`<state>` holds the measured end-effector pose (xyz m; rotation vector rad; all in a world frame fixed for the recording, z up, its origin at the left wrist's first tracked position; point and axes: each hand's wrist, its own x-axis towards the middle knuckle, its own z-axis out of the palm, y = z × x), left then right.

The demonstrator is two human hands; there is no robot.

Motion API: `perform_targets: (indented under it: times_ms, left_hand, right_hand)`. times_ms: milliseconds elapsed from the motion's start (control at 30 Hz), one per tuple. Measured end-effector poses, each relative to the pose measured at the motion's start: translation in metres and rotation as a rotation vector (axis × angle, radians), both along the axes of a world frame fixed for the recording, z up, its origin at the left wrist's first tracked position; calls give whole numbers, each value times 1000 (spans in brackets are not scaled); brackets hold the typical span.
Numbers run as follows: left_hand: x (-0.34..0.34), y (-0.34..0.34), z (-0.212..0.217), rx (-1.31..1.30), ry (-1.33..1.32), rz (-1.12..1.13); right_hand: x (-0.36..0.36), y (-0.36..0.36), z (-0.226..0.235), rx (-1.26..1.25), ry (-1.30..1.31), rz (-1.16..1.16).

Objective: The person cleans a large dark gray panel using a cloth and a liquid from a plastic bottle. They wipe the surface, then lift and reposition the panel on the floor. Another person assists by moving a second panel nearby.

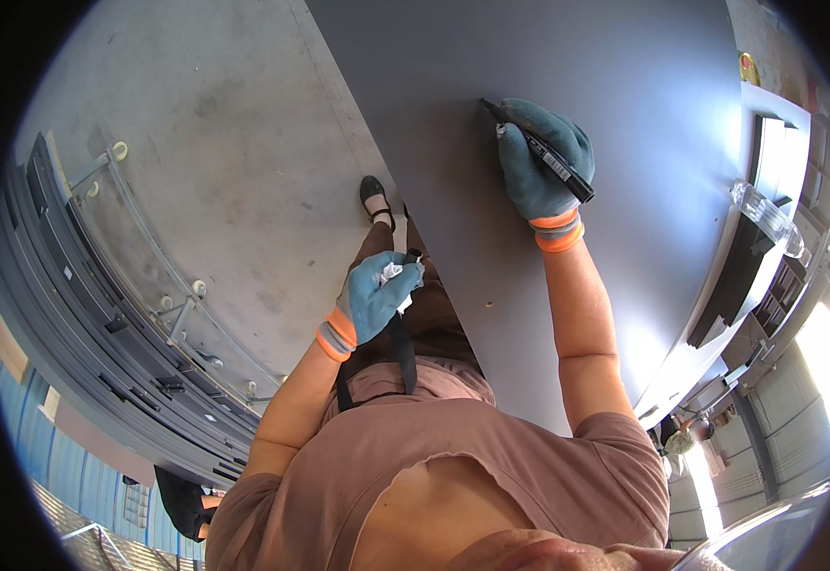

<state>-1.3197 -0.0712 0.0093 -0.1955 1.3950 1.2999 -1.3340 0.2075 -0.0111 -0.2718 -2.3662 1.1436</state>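
My right hand (543, 162), in a blue glove with an orange cuff, grips a black marker pen (537, 148). The pen's tip touches a large flat dark grey panel (624, 86) that fills the upper middle. My left hand (375, 297), gloved the same way, is closed around a crumpled white cloth (396, 273) and a small black cap, held just off the panel's left edge, above my leg. A black strap (401, 354) hangs below that hand.
Grey concrete floor (215, 143) lies to the left, with my black shoe (375, 198) on it. A stack of grey panels on a rack (101, 314) curves along the left. Dark shelving units (767, 276) stand at the right. Another person in dark clothes (185, 500) crouches at lower left.
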Motion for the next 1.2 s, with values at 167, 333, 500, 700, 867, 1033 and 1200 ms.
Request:
perform_targets:
  times_ms: [167, 333, 500, 700, 867, 1033, 1200]
  left_hand:
    - [0, 0, 0, 8, 12, -9]
    - [0, 1, -1, 14, 19, -5]
    - [-3, 2, 0, 25, 23, -45]
    - [-3, 4, 2, -27, -41, 180]
    - [-14, 16, 2, 455, -167, 716]
    - [-34, 26, 47, 715, -344, 745]
    - [-34, 23, 85, 765, -440, 763]
  right_hand:
    - [1, -2, -1, -87, 11, -44]
    - [0, 0, -1, -26, 2, -17]
    - [0, -2, 3, -73, -11, -32]
    - [9, -3, -6, -293, 31, -158]
    - [7, -15, 0, -359, 81, -232]
    - [5, -49, 52, -11, 144, 82]
    - [2, -85, 88, 174, 173, 345]
